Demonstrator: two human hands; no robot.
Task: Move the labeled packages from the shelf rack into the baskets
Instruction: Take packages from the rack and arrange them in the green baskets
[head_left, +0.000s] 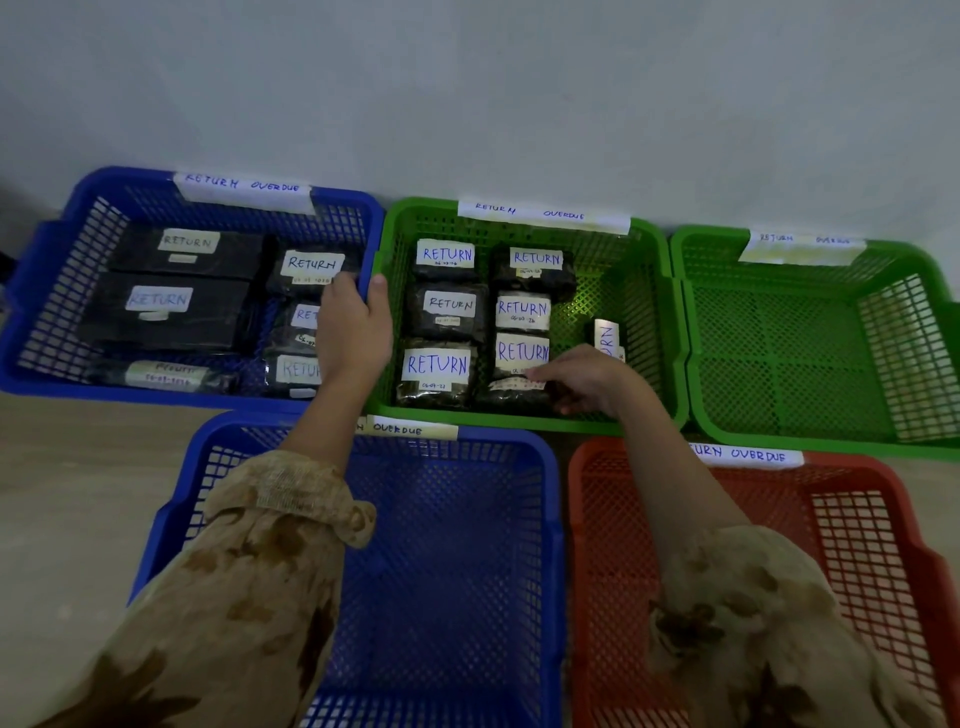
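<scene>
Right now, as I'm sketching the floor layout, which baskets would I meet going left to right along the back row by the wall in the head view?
Back row: blue basket → middle green basket → right green basket.

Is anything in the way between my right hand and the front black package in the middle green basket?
Nothing visible. The right hand touches the black plastic-wrapped package with a white RETURN label near the front of the green plastic mesh basket. Its neighbouring packages lie only beside and behind it.
</scene>
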